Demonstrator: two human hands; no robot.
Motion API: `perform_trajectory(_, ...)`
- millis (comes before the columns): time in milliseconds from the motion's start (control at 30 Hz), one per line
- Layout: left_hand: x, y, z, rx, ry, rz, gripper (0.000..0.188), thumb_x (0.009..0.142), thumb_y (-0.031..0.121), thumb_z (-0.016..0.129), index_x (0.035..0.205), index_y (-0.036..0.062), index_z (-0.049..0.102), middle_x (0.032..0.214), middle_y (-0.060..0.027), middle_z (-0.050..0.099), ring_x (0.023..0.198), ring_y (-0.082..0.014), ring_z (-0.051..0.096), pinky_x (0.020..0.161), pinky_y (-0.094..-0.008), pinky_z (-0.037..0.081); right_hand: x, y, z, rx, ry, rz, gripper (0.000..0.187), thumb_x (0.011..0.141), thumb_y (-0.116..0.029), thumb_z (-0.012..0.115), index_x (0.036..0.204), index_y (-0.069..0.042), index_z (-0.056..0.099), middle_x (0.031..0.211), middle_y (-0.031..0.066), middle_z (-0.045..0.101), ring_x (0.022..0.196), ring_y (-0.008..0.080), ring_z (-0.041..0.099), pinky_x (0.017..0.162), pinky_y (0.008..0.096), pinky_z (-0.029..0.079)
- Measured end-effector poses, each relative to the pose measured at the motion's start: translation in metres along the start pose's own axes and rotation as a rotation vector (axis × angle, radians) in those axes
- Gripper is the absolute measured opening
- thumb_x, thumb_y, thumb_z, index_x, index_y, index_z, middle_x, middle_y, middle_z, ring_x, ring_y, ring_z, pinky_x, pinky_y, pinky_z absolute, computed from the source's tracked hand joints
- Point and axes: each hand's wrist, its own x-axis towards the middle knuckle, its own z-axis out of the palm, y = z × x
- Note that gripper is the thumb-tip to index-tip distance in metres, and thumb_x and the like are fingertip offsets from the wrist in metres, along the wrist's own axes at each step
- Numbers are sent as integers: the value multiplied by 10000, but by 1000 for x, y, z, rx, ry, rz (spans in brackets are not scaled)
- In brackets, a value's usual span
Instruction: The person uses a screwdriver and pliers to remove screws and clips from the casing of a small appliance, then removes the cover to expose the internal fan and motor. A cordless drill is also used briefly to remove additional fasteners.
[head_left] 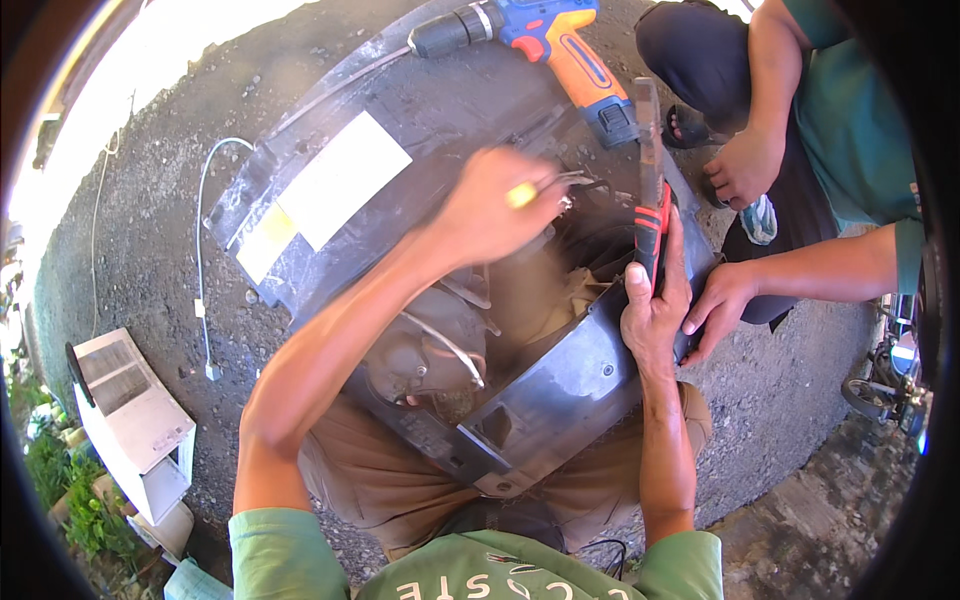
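A large dark plastic housing (560, 385) rests across my lap and the ground before me, its open middle showing ducts and a rounded dark unit (425, 350). Over that opening my left hand (500, 205), smeared by motion, is closed round a small tool with a yellow part (521, 195); a thin metal piece shows beside it. My right hand (655, 315), at the housing's right edge, grips a red-and-black handled tool (652, 225) with a long, flat, worn metal part pointing up and away. What a black cable near my left hand joins is hidden.
An orange-and-blue cordless drill (565, 60) lies on the far part. White paper (345, 180) lies left of it. At right a co-worker's hand (720, 305) touches the housing's edge; their other hand (745, 165) hangs near their knee. A white box (135, 410) stands left on gravel.
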Motion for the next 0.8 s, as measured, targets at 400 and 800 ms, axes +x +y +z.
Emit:
perform_trajectory(400,96,145,-28,-47,423,94,384,851,192,740,609,49,477,524,41,473,479,-44,419,435,-277,346,58,-69,-19,154,81,98,629,950,-230,588,1441,103,379,1299,225,603,1189,249,592,1026,346,438)
perform_trajectory(800,-114,-11,35,-288,196,-201,134,886,126,654,921,75,535,822,30,544,714,-30,492,586,-209,403,-135,88,67,408,87,222,692,975,-325,592,1485,72,343,1447,180,493,1317,233,468,1110,346,321)
